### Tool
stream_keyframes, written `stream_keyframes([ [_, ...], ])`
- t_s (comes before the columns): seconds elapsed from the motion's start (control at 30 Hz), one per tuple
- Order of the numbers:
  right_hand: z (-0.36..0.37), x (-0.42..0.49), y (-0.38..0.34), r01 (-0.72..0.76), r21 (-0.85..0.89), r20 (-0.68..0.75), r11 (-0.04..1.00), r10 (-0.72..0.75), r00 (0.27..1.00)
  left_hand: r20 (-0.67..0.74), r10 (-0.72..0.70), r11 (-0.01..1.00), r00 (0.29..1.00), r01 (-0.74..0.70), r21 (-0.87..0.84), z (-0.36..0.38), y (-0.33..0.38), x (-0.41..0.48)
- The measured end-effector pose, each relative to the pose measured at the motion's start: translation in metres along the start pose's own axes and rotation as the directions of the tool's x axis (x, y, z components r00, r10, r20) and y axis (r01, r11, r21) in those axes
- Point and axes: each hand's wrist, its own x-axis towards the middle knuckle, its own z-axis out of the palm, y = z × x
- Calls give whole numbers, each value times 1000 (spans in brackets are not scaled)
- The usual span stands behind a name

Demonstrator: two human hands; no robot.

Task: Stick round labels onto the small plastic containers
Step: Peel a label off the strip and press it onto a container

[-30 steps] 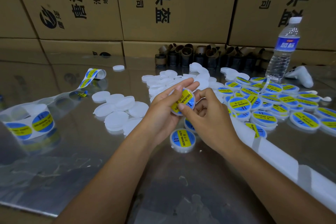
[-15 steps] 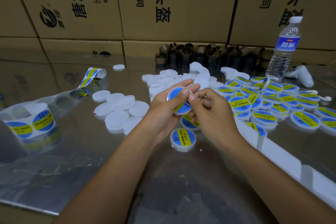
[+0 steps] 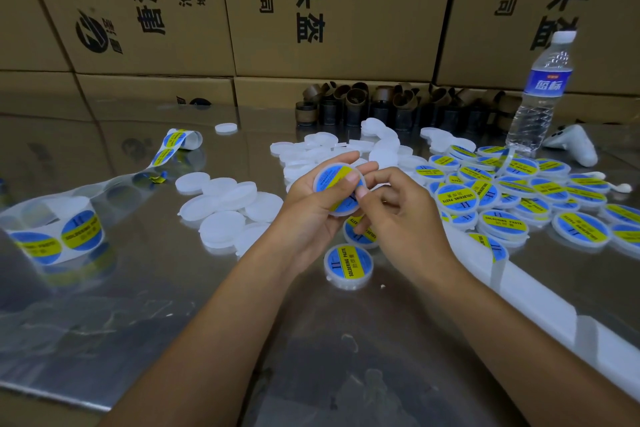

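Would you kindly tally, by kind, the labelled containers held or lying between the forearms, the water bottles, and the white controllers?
Round white plastic containers with blue-and-yellow labels: 3
Clear plastic water bottles: 1
White handheld controllers: 1
Total: 5

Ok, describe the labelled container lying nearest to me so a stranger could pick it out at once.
On the shiny metal table, find the left hand and right hand gripping a raised container. Directly below them, toward the person, lies the lone container. Unlike the heap at right, it sits apart, its blue and yellow label fully showing.
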Motion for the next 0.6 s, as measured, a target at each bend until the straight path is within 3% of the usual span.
stream_keyframes([
  [0.17,0,2,1,10,18,-9,1000,-9,1000,-13,-7,1000,1000,7,16,-1,0,0],
  [0.3,-7,9,2,37,73,-155,997,-25,988,-49,-20,999,999,22,41,-2,2,0],
  [0.47,-26,21,12,43,21,-318,999,-34,947,-196,-23,999,980,32,44,-6,2,3],
  [0.6,-38,27,22,-45,-54,-440,998,17,898,-359,34,998,933,-15,55,-11,7,5],
])
